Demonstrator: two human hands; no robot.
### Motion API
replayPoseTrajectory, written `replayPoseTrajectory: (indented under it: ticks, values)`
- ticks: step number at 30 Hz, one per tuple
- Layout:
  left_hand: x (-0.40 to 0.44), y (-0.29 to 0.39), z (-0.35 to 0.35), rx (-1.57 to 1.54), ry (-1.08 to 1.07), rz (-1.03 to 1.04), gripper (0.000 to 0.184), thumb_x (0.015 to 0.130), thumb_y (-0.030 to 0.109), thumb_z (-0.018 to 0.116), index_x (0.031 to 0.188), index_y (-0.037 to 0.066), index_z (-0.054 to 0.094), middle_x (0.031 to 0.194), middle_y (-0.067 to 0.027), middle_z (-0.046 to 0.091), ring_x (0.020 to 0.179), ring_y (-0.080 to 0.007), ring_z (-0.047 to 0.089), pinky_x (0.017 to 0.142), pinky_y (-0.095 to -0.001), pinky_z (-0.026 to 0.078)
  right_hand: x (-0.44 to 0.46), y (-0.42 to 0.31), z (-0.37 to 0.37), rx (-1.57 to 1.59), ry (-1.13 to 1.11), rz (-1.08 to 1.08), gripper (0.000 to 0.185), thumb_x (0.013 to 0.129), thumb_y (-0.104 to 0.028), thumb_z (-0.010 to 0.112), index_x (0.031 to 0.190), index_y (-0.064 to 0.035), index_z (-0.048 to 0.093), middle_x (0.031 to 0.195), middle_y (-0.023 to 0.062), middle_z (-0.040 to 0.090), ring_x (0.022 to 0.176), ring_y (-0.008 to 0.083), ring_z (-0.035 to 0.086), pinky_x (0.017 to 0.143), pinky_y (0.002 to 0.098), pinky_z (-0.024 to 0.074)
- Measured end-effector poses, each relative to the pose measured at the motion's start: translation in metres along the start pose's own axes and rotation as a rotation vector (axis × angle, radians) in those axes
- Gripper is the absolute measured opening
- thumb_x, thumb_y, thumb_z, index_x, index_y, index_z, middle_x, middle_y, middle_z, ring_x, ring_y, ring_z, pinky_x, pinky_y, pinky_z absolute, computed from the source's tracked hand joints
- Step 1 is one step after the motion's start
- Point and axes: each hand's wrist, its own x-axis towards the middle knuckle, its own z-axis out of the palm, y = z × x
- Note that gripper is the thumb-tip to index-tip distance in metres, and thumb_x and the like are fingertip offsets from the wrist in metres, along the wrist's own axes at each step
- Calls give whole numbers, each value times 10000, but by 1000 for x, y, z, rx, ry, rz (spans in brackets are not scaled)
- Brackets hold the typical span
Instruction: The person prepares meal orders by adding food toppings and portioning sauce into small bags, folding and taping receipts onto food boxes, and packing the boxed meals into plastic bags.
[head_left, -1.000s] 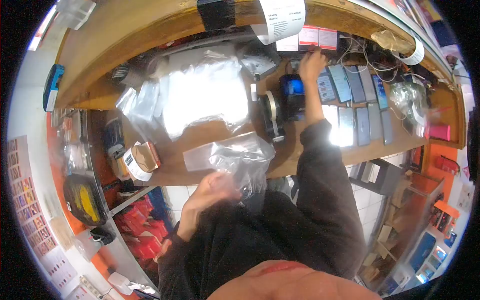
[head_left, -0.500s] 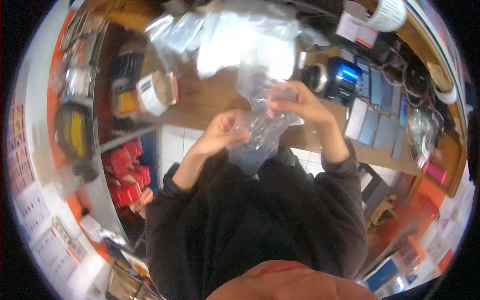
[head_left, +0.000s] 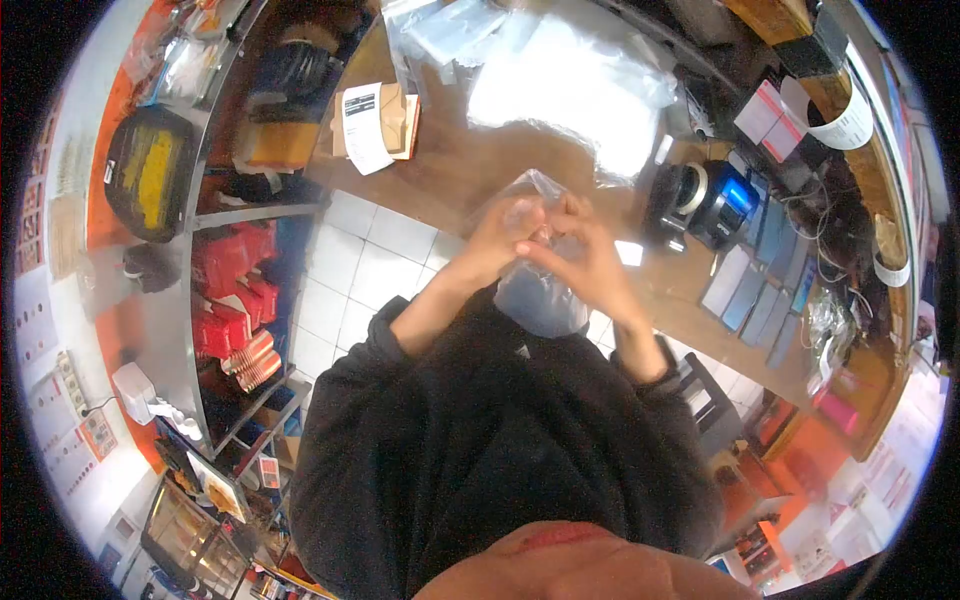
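Observation:
A clear plastic bag (head_left: 540,302) hangs in front of my chest, its body dangling below both hands. Some of its film also sticks up above the fingers. My left hand (head_left: 497,238) is closed on the gathered film from the left. From the other side, my right hand (head_left: 583,252) pinches the same spot, and the fingertips of both hands meet. Whether the bag contains anything I cannot make out. Beyond my hands, a pile of clear plastic bags (head_left: 545,85) lies on the wooden table (head_left: 440,160).
A brown paper package with a printed receipt (head_left: 366,128) sits on the table's left. To the right are a black device with a blue screen (head_left: 738,197) and several flat phone-like slabs (head_left: 745,300). Shelves with red packets (head_left: 235,300) stand at left.
My hands have come together at the bag's gathered part; before, they were farther apart with film stretched between them. The view has also shifted, with the table items appearing farther right.

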Motion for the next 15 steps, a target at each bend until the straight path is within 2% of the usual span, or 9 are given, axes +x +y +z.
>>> replayPoseTrajectory:
  ticks: [1, 3, 5, 6, 9, 10, 12, 14, 15]
  values:
    - [-4, 8, -1, -2, -3, -2, 179, 805, 162, 690, 875, 14, 621, 754, -6, 560, 693, -84, 503, 625, -231, 415, -3, 6, -3, -46, -9, -135, 199, 742, -159, 726, 790, 3, 620, 879, 76, 534, 918, 201, 485, 818, 333, 399]
    - [-10, 34, -17, 964, 63, 343, 179, 804, 157, 689, 883, 24, 600, 759, -26, 561, 694, -87, 503, 625, -227, 412, -6, 5, -34, -311, 300, -174, 122, 737, -89, 681, 777, -3, 604, 922, 77, 527, 967, 209, 456, 836, 351, 386]
    - [-10, 61, -39, 1258, 304, 380, 196, 793, 144, 689, 916, 24, 596, 826, -70, 586, 735, -138, 529, 661, -255, 431, -9, -7, -68, -724, 534, -142, 46, 738, -20, 618, 780, -13, 601, 944, 82, 542, 977, 203, 497, 834, 324, 406]
    - [-7, 67, -46, 1351, 387, 388, 204, 789, 140, 690, 927, 24, 595, 849, -84, 594, 748, -155, 538, 674, -265, 438, -9, -5, -63, -465, 533, -136, 40, 740, 0, 604, 775, -16, 592, 937, 76, 543, 965, 196, 515, 812, 312, 418]
    - [10, 30, -37, 946, 342, 640, 218, 767, 110, 697, 907, 19, 555, 919, -122, 595, 828, -222, 558, 741, -321, 455, -9, 47, -19, 336, 331, 14, 268, 746, 20, 626, 988, -54, 534, 978, 96, 577, 922, 175, 549, 790, 293, 444]
    - [8, 11, -20, 892, 186, 536, 209, 762, 74, 683, 864, 25, 507, 926, -135, 585, 866, -238, 556, 770, -336, 453, -5, 21, -6, -27, 274, 37, 302, 731, -8, 657, 974, -57, 484, 937, 82, 570, 922, 168, 547, 821, 324, 446]
    - [5, 5, -15, 838, 23, 426, 220, 756, 37, 669, 821, 31, 459, 933, -148, 575, 904, -255, 554, 800, -352, 451, -11, 50, 27, 106, 215, 34, 293, 691, 15, 654, 914, -59, 478, 835, 82, 558, 832, 163, 545, 777, 342, 453]
    - [-4, 24, -32, 1158, 204, 485, 202, 748, 18, 650, 835, 24, 467, 830, -117, 568, 831, -254, 569, 768, -374, 461, -12, 74, -9, 138, 295, 173, 328, 695, 34, 637, 981, -45, 498, 817, 96, 574, 798, 174, 557, 737, 348, 460]
    - [-14, 63, -22, 1147, 432, 201, 160, 750, 31, 603, 892, -3, 536, 724, -107, 547, 719, -268, 573, 709, -380, 474, -11, 64, -44, 199, 459, 302, 350, 698, 52, 620, 1017, -38, 508, 822, 106, 590, 783, 177, 564, 717, 343, 463]
